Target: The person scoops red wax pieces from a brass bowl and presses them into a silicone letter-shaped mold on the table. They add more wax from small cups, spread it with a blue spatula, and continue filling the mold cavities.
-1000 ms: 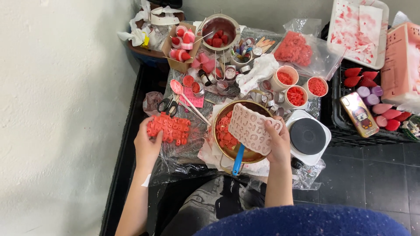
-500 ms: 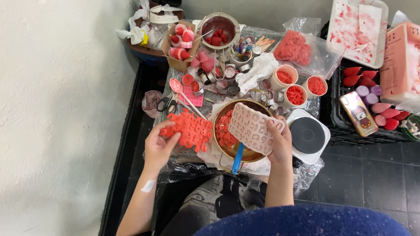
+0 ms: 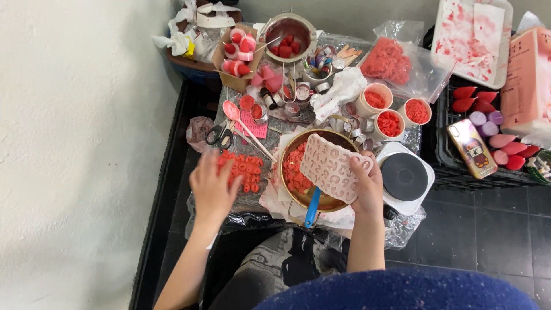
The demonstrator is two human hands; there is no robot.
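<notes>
Three white cups (image 3: 377, 104) of red pieces, one scissors (image 3: 218, 136), one phone (image 3: 470, 148), one hotplate (image 3: 405, 177).

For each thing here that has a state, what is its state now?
Left hand: open, flat on the red pieces.
Right hand: gripping the pink mould, tilted over the pan.
Brass pan: partly filled with red pieces.
Scissors: closed, lying flat.
Three white cups: upright, filled red.

The pink mould (image 3: 330, 167) hides part of the pan (image 3: 298, 198), and the tray (image 3: 470, 34) seems cut off at the top edge.
</notes>
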